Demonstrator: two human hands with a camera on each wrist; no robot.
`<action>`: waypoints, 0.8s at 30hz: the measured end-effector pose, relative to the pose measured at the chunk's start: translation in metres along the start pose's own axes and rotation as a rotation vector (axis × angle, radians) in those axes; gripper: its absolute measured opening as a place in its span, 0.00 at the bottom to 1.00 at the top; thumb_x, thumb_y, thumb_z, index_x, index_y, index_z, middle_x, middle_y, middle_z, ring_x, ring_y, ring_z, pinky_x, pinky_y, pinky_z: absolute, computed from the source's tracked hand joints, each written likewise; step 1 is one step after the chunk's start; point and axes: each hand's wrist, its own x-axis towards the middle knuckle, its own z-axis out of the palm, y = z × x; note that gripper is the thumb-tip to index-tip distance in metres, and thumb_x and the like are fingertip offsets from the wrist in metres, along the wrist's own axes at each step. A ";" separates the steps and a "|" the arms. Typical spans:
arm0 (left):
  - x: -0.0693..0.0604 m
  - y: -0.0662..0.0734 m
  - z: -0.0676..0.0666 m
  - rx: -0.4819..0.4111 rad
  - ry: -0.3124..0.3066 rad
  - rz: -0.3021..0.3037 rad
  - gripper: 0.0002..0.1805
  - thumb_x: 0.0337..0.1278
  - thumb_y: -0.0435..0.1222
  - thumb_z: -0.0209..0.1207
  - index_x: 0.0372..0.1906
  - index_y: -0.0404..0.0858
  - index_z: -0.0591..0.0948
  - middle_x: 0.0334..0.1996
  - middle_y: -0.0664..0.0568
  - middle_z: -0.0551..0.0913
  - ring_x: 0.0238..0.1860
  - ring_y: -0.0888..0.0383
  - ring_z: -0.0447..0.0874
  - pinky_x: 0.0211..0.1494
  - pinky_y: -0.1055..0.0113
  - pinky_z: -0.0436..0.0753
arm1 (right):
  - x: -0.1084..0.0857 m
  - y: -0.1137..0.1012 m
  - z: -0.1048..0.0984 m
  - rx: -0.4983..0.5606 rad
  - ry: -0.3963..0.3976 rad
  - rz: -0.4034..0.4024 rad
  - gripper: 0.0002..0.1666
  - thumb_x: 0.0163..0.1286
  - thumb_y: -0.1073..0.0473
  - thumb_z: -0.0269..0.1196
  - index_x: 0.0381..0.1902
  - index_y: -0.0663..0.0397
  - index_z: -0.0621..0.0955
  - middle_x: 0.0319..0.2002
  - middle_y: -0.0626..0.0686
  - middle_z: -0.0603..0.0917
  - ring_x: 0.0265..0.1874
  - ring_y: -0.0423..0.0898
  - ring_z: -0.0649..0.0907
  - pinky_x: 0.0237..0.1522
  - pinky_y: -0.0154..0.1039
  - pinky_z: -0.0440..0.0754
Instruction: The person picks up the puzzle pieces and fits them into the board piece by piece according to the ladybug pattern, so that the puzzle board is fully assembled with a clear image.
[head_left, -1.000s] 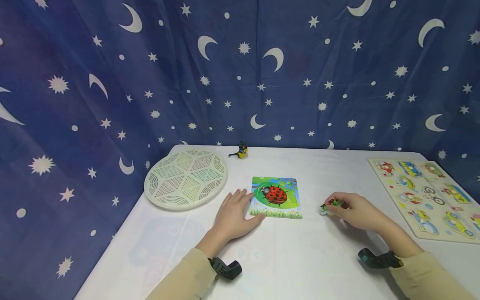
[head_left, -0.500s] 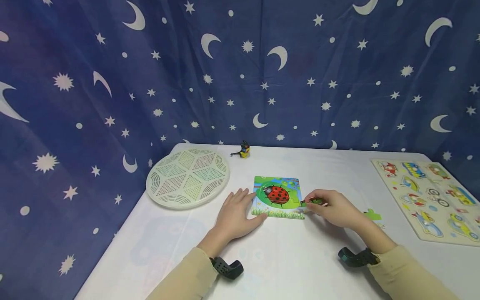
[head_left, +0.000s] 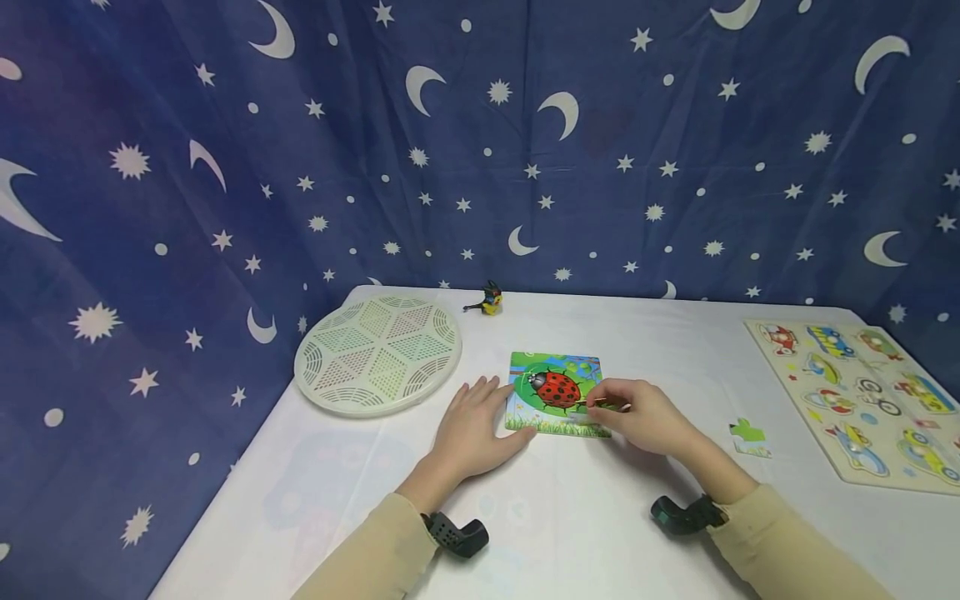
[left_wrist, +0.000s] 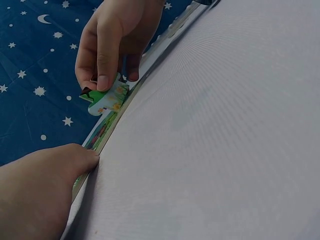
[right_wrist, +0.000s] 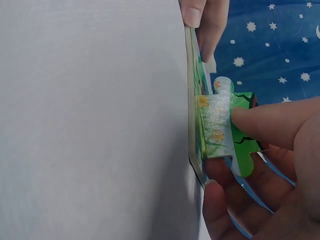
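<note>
A square ladybug jigsaw puzzle [head_left: 551,390] lies on the white table. My left hand [head_left: 468,429] rests at its near left corner, fingers fairly straight along the left side and thumb touching the front edge. Over the puzzle's right part, my right hand [head_left: 641,415] pinches a jigsaw piece [right_wrist: 218,122] between thumb and fingers. The right wrist view shows that piece with green, pale blue and small flowers, tilted up at the puzzle's edge. To the right of this hand, another green jigsaw piece [head_left: 748,435] lies loose on the table.
A round pale green perforated lid-like board [head_left: 378,354] lies at the left. A small black and yellow bird-like figure [head_left: 490,300] stands at the back. At the right is a wooden vehicle puzzle board [head_left: 847,417]. A blue star-patterned curtain [head_left: 480,167] hangs behind.
My right hand has moved left with its jigsaw piece, from the table beside the puzzle to over the puzzle's right part. The loose green piece has come into sight. My left hand stays put.
</note>
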 end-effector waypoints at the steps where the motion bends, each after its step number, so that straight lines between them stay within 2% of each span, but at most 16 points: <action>1: 0.000 0.000 0.000 0.000 0.000 -0.001 0.43 0.61 0.65 0.58 0.73 0.43 0.74 0.74 0.44 0.69 0.78 0.47 0.59 0.81 0.52 0.51 | 0.001 -0.001 0.001 0.003 0.002 0.000 0.02 0.69 0.58 0.70 0.39 0.44 0.86 0.39 0.43 0.87 0.38 0.45 0.83 0.41 0.44 0.82; 10: -0.001 -0.001 0.000 -0.008 -0.004 -0.004 0.43 0.61 0.65 0.58 0.74 0.43 0.73 0.75 0.44 0.68 0.78 0.47 0.58 0.81 0.52 0.51 | 0.007 -0.007 0.012 0.013 -0.004 0.011 0.03 0.69 0.58 0.69 0.38 0.46 0.84 0.35 0.44 0.85 0.33 0.44 0.80 0.33 0.38 0.79; 16: -0.001 -0.001 0.000 -0.007 -0.001 0.001 0.43 0.62 0.65 0.58 0.73 0.43 0.73 0.74 0.44 0.68 0.78 0.47 0.59 0.81 0.52 0.51 | 0.012 -0.013 0.020 -0.083 0.025 0.031 0.05 0.68 0.57 0.70 0.40 0.46 0.85 0.27 0.44 0.80 0.25 0.44 0.75 0.28 0.38 0.73; 21: 0.000 -0.001 0.001 -0.003 0.001 0.004 0.42 0.62 0.65 0.57 0.73 0.43 0.73 0.74 0.44 0.68 0.78 0.47 0.59 0.81 0.52 0.51 | 0.015 -0.019 0.026 -0.130 0.041 0.003 0.07 0.66 0.57 0.72 0.42 0.48 0.87 0.31 0.45 0.80 0.26 0.44 0.75 0.26 0.38 0.75; 24: 0.000 -0.001 0.001 -0.005 -0.003 0.003 0.42 0.62 0.65 0.57 0.73 0.43 0.73 0.75 0.44 0.68 0.78 0.47 0.58 0.81 0.52 0.50 | 0.018 -0.022 0.028 -0.144 0.045 -0.005 0.10 0.65 0.57 0.72 0.44 0.51 0.87 0.35 0.46 0.82 0.29 0.44 0.75 0.29 0.39 0.76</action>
